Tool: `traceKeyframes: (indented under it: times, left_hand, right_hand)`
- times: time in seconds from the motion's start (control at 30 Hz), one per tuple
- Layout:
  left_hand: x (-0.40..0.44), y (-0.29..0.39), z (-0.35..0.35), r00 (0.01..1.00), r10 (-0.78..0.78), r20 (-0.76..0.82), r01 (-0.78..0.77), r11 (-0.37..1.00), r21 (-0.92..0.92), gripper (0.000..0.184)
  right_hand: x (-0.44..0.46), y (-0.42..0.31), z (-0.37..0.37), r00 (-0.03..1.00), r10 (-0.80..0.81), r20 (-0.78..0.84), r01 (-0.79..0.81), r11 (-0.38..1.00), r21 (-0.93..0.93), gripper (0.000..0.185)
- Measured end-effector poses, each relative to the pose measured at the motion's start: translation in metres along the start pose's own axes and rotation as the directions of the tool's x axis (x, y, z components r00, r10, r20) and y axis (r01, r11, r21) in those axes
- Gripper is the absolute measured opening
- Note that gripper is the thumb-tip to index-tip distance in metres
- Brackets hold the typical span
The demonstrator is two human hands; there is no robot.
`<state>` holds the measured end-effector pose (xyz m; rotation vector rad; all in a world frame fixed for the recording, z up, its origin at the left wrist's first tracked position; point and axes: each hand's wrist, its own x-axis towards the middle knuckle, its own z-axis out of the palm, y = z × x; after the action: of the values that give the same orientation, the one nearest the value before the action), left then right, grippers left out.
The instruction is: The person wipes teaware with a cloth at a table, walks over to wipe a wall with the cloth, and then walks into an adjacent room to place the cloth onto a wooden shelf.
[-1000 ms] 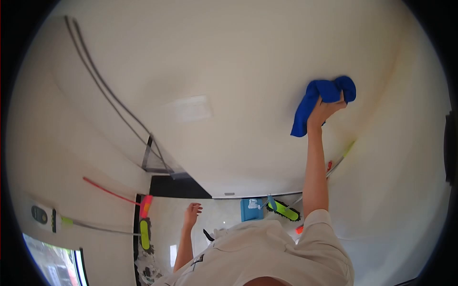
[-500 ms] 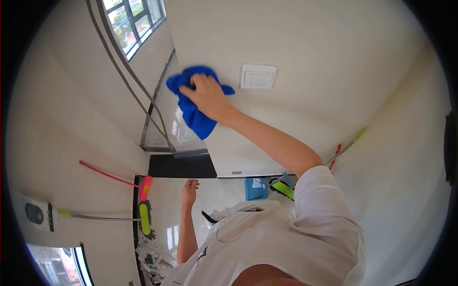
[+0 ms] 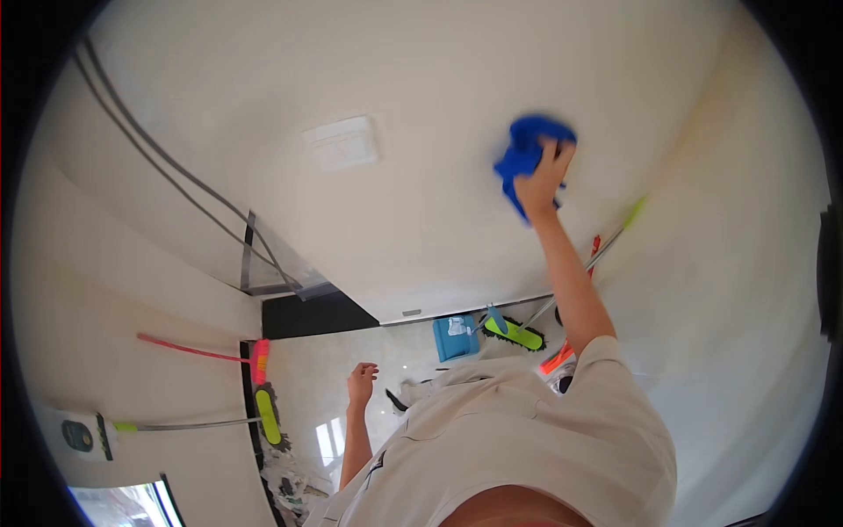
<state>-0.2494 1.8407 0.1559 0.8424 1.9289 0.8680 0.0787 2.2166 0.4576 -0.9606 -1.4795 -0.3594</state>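
My right hand (image 3: pixel 542 182) presses a crumpled blue cloth (image 3: pixel 524 158) against the upright wall (image 3: pixel 439 228), its fingers spread over the fabric; both are slightly blurred by motion. To the left of the cloth sits a white wall switch panel (image 3: pixel 341 143) with its buttons smeared. My left hand (image 3: pixel 362 383) hangs low above the floor, fingers loosely bent and somewhat apart, with nothing in it and touching nothing.
A blue dustpan (image 3: pixel 457 339) and a green mop head (image 3: pixel 514 333) stand at the wall's foot. At left lean a pink-handled broom (image 3: pixel 260 361) and another green mop (image 3: pixel 268 416), near a pile of litter (image 3: pixel 290 483). Grey cables (image 3: pixel 171 162) hang at upper left.
My right hand has swept the blue cloth rightward across the wall, from left of the switch panel to right of it. The view has shifted right too. My left hand stays low and empty.
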Motion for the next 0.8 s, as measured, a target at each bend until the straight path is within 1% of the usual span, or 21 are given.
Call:
traceKeyframes:
  times: [0.03,0.07,0.1,0.13,0.17,0.2,0.23,0.3,0.33,0.37,0.43,0.47,0.5,0.53,0.57,0.6,0.63,0.7,0.77,0.8]
  left_hand:
    - [0.002,0.006,0.011,1.0,0.015,0.016,-0.016,1.0,0.007,0.024]
    - [0.006,0.015,0.025,0.999,0.033,0.034,-0.034,0.999,0.01,0.024]
    - [0.011,0.026,0.043,0.997,0.053,0.052,-0.053,0.999,0.01,0.024]
    - [0.017,0.038,0.06,0.993,0.086,0.082,-0.087,0.996,0.011,0.024]
    - [0.022,0.055,0.077,0.988,0.129,0.081,-0.13,0.991,0.007,0.024]
    - [0.026,0.071,0.092,0.983,0.167,0.079,-0.168,0.986,0.003,0.023]
    - [0.027,0.085,0.11,0.976,0.205,0.077,-0.205,0.979,-0.008,0.023]
    - [0.028,0.113,0.146,0.972,0.225,0.074,-0.219,0.972,-0.078,0.023]
    - [0.027,0.122,0.159,0.97,0.235,0.07,-0.226,0.967,-0.114,0.023]
    - [0.022,0.129,0.17,0.971,0.22,0.097,-0.209,0.972,-0.111,0.023]
    - [0.002,0.142,0.187,0.973,0.181,0.145,-0.165,0.979,-0.116,0.022]
    - [-0.005,0.141,0.191,0.97,0.174,0.172,-0.163,0.984,-0.074,0.022]
    - [-0.006,0.135,0.195,0.975,0.17,0.145,-0.165,0.985,-0.048,0.022]
    - [-0.004,0.124,0.195,0.98,0.162,0.117,-0.161,0.987,-0.015,0.022]
    - [-0.003,0.118,0.194,0.983,0.159,0.091,-0.161,0.987,0.02,0.022]
    - [-0.002,0.121,0.193,0.989,0.144,0.047,-0.146,0.988,0.042,0.024]
    - [-0.003,0.125,0.193,0.985,0.169,0.038,-0.17,0.985,0.016,0.025]
    - [0.002,0.144,0.191,0.972,0.236,0.009,-0.235,0.971,-0.031,0.025]
    - [0.008,0.167,0.193,0.966,0.255,0.044,-0.255,0.967,-0.017,0.024]
    - [0.011,0.173,0.194,0.961,0.268,0.063,-0.267,0.964,-0.019,0.024]
  right_hand:
    - [0.037,-0.007,-0.012,0.997,0.001,-0.073,0.0,1.0,0.018,0.051]
    - [0.068,-0.012,-0.017,0.994,0.041,-0.105,-0.035,0.998,0.058,0.054]
    - [0.093,-0.028,-0.018,0.983,0.118,-0.137,-0.098,0.985,0.143,0.056]
    - [0.112,-0.041,-0.013,0.985,0.075,-0.154,-0.046,0.982,0.18,0.059]
    - [0.119,-0.059,-0.01,0.994,-0.043,-0.1,0.063,0.975,0.214,0.056]
    - [0.111,-0.071,0.001,0.979,-0.2,0.048,0.183,0.952,0.246,0.052]
    - [0.099,-0.084,0.007,0.917,-0.38,0.12,0.333,0.896,0.294,0.047]
    - [0.057,-0.082,0.013,0.806,-0.537,0.249,0.413,0.811,0.414,0.049]
    - [0.033,-0.067,0.014,0.806,-0.533,0.257,0.402,0.812,0.424,0.047]
    - [0.009,-0.045,0.016,0.804,-0.532,0.265,0.392,0.81,0.436,0.045]
    - [-0.04,0.013,0.007,0.86,-0.401,0.316,0.276,0.885,0.374,0.04]
    - [-0.066,0.05,0.003,0.918,-0.282,0.28,0.196,0.934,0.298,0.037]
    - [-0.084,0.087,-0.009,0.901,0.003,0.434,-0.077,0.985,0.154,0.045]
    - [-0.065,0.11,-0.041,0.971,-0.053,0.235,0.027,0.993,0.113,0.051]
    - [-0.07,0.147,-0.051,0.959,0.242,0.145,-0.254,0.965,0.071,0.06]
    - [-0.086,0.198,-0.045,0.89,0.431,-0.15,-0.442,0.896,-0.048,0.06]
    - [-0.079,0.235,-0.044,0.778,0.493,-0.391,-0.563,0.822,-0.085,0.056]
    - [-0.009,0.222,-0.075,0.628,0.669,-0.398,-0.729,0.685,0.003,0.05]
    - [0.053,0.185,-0.086,0.715,0.576,-0.397,-0.576,0.806,0.134,0.046]
    - [0.081,0.157,-0.082,0.723,0.54,-0.431,-0.467,0.841,0.272,0.046]
